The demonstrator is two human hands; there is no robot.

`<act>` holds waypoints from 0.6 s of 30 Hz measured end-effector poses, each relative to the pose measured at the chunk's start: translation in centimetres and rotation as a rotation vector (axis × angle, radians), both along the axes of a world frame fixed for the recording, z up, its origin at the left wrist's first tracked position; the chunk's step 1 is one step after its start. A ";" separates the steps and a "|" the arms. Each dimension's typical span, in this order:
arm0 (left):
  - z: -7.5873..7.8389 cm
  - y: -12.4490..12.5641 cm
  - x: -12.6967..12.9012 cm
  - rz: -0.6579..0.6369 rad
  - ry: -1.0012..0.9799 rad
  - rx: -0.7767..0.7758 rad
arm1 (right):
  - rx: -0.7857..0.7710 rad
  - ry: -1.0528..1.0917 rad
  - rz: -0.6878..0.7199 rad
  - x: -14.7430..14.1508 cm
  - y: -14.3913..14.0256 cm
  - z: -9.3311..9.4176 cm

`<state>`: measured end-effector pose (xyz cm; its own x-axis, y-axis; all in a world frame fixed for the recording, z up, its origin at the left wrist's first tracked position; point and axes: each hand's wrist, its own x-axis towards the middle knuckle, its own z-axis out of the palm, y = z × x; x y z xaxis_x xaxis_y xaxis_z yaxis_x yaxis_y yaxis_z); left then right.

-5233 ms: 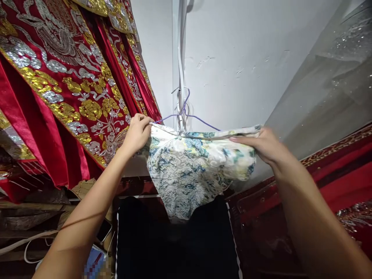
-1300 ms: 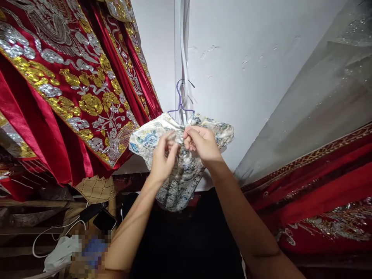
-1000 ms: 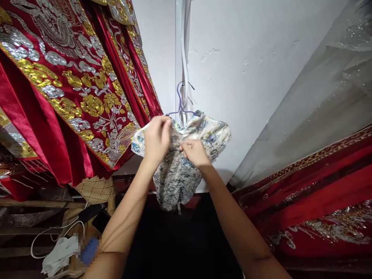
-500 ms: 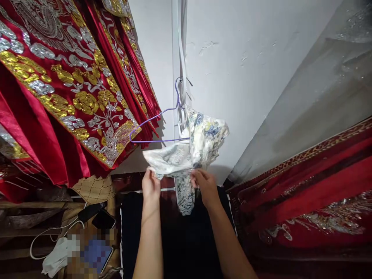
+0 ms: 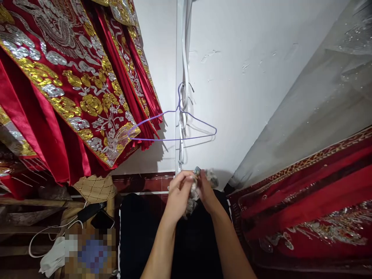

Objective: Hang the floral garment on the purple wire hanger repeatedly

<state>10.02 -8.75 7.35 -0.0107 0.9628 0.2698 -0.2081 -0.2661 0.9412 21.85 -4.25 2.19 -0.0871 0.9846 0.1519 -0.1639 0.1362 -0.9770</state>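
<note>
Closest in, both hands are bunching up a small patterned cloth right in front of the person, low in the middle of the view. The left hand is clenching around the near side of the bundle, and the right hand is gripping it from the far side, fingers curled in. The cloth is mostly buried between the palms, so I can only make out a bit of blue and cream print poking out on top; hard to say how it's folded in there. Below the hands something black is filling the lower middle.

If the wadding is going to end up tidy, I'd say the trick is keeping the loose edges tucked inward and pressing evenly with both palms, so slippery fabric like this isn't springing back open.

Off to the left, a phone and a white cable are lying on a wooden shelf. Further back, a purple wire hanger is hanging bare against the white wall, apart from the cloth. Red robes with gold embroidery are hanging on the left, and more red fabric is draping along the right.
</note>
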 end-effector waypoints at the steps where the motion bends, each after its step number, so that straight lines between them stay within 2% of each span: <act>1: 0.4 -0.3 0.0 -0.001 0.119 0.073 | -0.042 0.072 0.003 -0.6 0.0 0.4; 3: 1.1 -0.7 -0.5 0.018 0.278 0.232 | -0.110 0.159 0.037 -1.7 0.0 1.6; 6: 2.4 -0.6 -2.4 0.062 0.403 0.371 | -0.073 0.102 0.140 -2.7 0.4 4.1; 9: 3.8 0.4 -4.7 0.117 0.481 0.397 | -0.072 0.010 0.240 -3.2 1.4 6.6; 11: 4.4 1.7 -6.3 0.120 0.481 0.368 | -0.151 -0.011 0.318 -3.1 2.0 8.1; 13: 4.2 3.2 -7.5 0.005 0.452 0.317 | -0.265 -0.071 0.456 -2.6 2.4 9.4; 15: 3.2 4.6 -8.3 -0.179 0.463 0.234 | -0.328 -0.195 0.670 -1.6 2.6 11.0; 18: 0.6 5.3 -8.8 -0.388 0.561 0.043 | -0.209 -0.466 0.992 0.4 2.9 13.6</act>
